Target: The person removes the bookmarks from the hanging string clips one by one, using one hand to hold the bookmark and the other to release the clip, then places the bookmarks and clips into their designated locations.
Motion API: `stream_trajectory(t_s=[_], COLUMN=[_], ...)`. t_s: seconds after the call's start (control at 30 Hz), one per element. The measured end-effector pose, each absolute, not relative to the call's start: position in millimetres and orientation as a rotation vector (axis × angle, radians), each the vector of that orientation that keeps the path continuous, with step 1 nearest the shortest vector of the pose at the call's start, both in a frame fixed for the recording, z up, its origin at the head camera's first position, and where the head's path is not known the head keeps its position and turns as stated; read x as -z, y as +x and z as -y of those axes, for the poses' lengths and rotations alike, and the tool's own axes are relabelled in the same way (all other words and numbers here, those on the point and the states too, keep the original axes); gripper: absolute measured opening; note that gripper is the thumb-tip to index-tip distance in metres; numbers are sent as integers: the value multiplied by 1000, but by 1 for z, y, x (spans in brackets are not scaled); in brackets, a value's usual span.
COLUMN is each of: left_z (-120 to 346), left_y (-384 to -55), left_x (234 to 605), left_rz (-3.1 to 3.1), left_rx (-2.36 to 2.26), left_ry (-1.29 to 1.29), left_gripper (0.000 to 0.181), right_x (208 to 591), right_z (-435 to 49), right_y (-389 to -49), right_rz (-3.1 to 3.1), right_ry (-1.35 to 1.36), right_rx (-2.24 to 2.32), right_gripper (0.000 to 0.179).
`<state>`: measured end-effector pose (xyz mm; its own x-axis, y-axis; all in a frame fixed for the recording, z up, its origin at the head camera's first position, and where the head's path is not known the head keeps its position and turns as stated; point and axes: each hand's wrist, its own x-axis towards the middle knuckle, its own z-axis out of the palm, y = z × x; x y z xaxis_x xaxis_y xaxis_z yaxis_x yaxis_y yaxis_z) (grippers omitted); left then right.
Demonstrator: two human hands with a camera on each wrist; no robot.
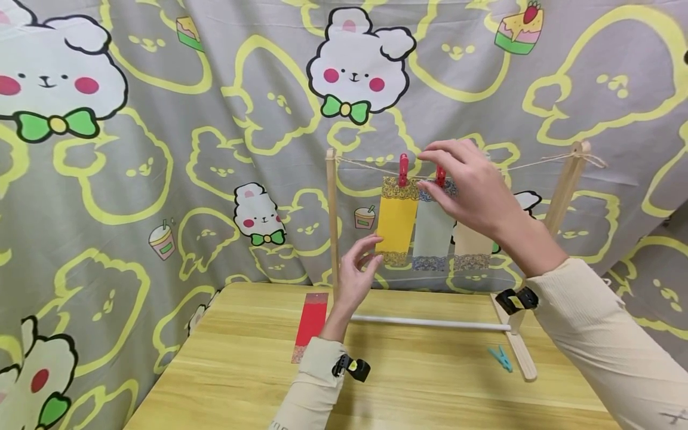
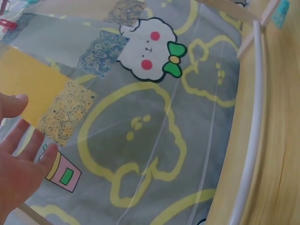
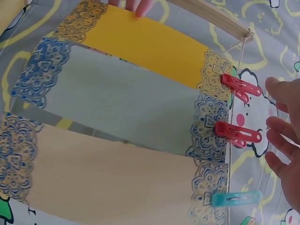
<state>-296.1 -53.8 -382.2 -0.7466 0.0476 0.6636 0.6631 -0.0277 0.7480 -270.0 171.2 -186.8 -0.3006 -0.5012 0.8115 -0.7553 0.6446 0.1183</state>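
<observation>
A yellow card (image 1: 398,224) with patterned ends hangs from a string under a red clothespin (image 1: 404,170). Beside it hang a pale grey-green card (image 3: 136,101), pinned by a second red clothespin (image 3: 238,132), and a beige card (image 3: 108,171), pinned by a blue clothespin (image 3: 236,198). My left hand (image 1: 357,272) is at the yellow card's lower left edge, thumb and fingers parted; whether it touches the card I cannot tell. Close to the red clothespins, my right hand (image 1: 473,182) has its fingers bent loosely and spread, apart from them in the right wrist view.
The string (image 1: 518,166) runs between two wooden posts (image 1: 332,221), joined low down by a white rod (image 1: 430,322). A red card (image 1: 313,319) lies on the wooden table (image 1: 226,352) at left. Another blue clothespin (image 1: 501,358) lies near the right foot. A patterned curtain (image 1: 204,149) hangs behind.
</observation>
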Motion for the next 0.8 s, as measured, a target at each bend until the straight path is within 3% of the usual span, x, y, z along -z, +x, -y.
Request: stream_trajectory(t_s=[0.3, 0.63, 0.8], left_z=[46, 47, 47], left_y=[-298, -278, -287], left_x=[382, 363, 371], left_rz=[1765, 1818, 1861], left_rx=[1857, 1810, 1766], left_ry=[-780, -766, -766], left_gripper=[38, 33, 39], right_x=[174, 165, 158], right_z=[-161, -150, -147], right_y=[-283, -296, -298], right_rz=[2059, 2252, 2305], right_ry=[1001, 955, 984], right_rx=[-339, -432, -471], right_gripper=[39, 33, 30])
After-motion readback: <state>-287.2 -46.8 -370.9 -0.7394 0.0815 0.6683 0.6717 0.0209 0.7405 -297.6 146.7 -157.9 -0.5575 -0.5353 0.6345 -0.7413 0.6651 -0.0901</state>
